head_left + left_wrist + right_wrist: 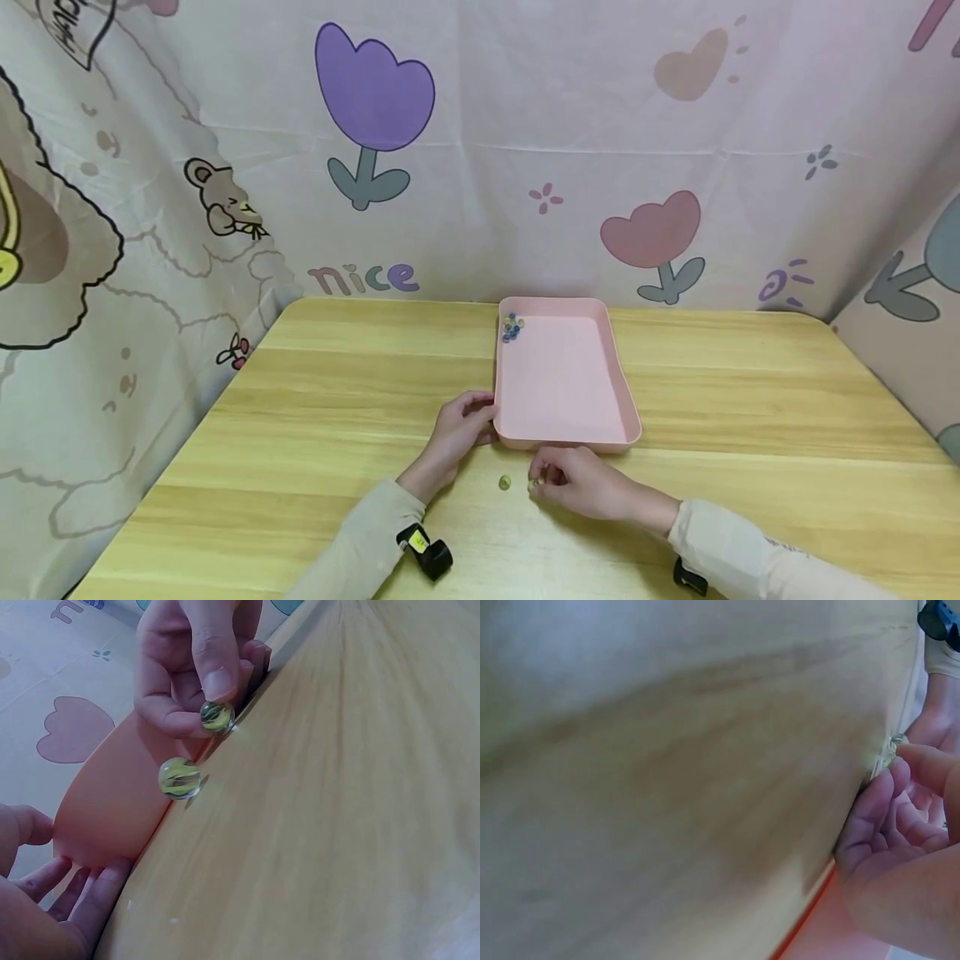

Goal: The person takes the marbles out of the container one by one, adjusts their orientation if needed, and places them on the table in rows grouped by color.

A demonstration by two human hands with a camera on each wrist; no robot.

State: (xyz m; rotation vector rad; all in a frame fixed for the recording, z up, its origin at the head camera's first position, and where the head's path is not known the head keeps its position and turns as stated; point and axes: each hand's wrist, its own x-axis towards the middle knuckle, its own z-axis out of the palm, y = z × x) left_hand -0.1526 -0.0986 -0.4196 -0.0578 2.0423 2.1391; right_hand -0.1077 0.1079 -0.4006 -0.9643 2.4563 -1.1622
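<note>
Right hand (581,485) fingers are brought together, with a single marble (217,717) pinched between thumb and forefinger. By the left hand (453,431), the outside of a tray (566,375) is touched at its near left corner, the fingers being laid relaxed against the wall.

Behind everything, a pale cloth (487,100) is hung, printed with flowers, hearts, a bear and the word "nice". Below it, a wooden table (765,400) is spread across the lower part of the head view. On the table the pink tray is set, its far end placed near the cloth and its near end turned toward the hands. Both arms are covered by light sleeves (360,542), and a black device (431,552) is worn at the left wrist.

In the far left corner of the tray, a small cluster of marbles (512,328) is gathered, blue and yellowish ones mixed, well apart from both hands. The pinched marble is held low, just in front of the tray's near end; whether the table is touched by it cannot be told. Between the two hands, just left of the right fingertips, a loose marble (505,482) is seen on the table, clear with yellow and dark green streaks.
</note>
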